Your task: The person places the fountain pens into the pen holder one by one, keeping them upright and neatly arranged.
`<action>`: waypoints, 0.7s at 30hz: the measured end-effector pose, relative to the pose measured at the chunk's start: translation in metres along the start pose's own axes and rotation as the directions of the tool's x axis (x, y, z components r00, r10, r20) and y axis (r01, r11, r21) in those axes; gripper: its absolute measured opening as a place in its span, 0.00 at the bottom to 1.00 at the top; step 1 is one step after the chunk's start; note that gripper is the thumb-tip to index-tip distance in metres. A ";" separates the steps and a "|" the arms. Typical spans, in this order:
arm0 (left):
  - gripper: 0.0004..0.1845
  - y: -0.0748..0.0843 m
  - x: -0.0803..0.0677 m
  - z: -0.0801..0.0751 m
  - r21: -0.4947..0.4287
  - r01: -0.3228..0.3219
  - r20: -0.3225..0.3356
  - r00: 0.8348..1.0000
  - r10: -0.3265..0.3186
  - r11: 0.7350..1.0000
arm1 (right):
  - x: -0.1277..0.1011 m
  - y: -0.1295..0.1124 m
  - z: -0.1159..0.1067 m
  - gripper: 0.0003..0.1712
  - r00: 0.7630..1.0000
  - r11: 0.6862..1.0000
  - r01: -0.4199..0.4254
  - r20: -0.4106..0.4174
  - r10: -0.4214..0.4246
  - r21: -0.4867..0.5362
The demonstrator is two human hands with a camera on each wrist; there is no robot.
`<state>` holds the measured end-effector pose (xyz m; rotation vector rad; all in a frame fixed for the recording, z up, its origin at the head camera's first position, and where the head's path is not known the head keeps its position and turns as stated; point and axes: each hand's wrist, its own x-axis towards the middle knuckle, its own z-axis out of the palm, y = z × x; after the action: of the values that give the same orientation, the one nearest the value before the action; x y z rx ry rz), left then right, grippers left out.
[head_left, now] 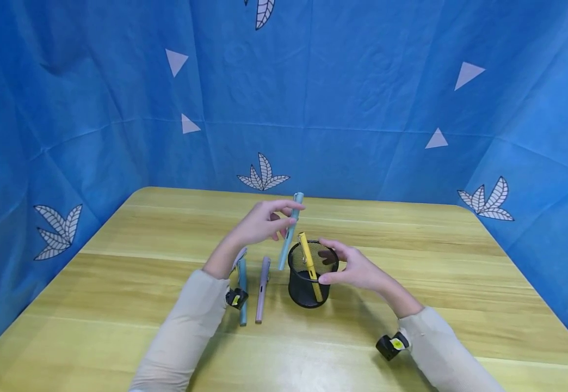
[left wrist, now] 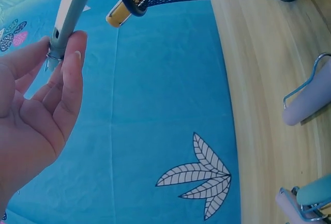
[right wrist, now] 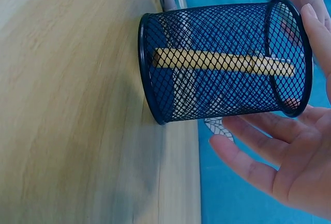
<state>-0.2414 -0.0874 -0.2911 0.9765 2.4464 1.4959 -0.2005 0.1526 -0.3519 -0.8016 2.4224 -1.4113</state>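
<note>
My left hand (head_left: 266, 220) pinches a light blue pen (head_left: 287, 242) between thumb and fingers. The pen slants, its lower end just left of a black mesh pen holder (head_left: 298, 296). In the left wrist view, the fingertips grip the light blue pen (left wrist: 70, 14) near its clip. Upright on the table, the holder contains one yellow pen (head_left: 307, 256) that leans against the rim. My right hand (head_left: 357, 269) holds the holder near its top, thumb at the front rim and fingers round the far side. The mesh (right wrist: 217, 94) shows the yellow pen inside.
On the wooden table (head_left: 411, 256), a purple pen (head_left: 262, 291) lies left of the holder. Beside it are another blue pen (head_left: 243, 294) and a second purple pen (head_left: 239, 256), partly covered by the left arm. A blue patterned cloth (head_left: 313, 81) hangs around the table.
</note>
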 end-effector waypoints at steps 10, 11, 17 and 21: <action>0.16 -0.003 0.006 0.006 -0.034 -0.038 -0.024 0.999 0.037 0.999 | 0.001 0.000 -0.001 0.46 1.000 0.999 0.009 0.008 -0.009 0.032; 0.16 -0.003 0.006 0.006 -0.040 -0.039 -0.029 0.999 0.038 0.998 | 0.001 0.000 -0.001 0.45 1.000 1.000 0.007 0.006 -0.007 0.026; 0.16 -0.001 0.008 0.007 -0.073 -0.045 -0.041 0.998 0.042 0.996 | 0.001 0.001 -0.001 0.44 1.000 1.000 -0.005 0.000 0.005 0.005; 0.16 -0.001 0.009 0.009 -0.089 -0.040 -0.049 0.998 0.036 0.995 | 0.000 0.001 0.000 0.44 1.000 1.000 -0.005 0.001 0.005 -0.002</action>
<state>-0.2453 -0.0763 -0.2945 0.9865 2.3818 1.6444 -0.2014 0.1534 -0.3529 -0.7959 2.4234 -1.4070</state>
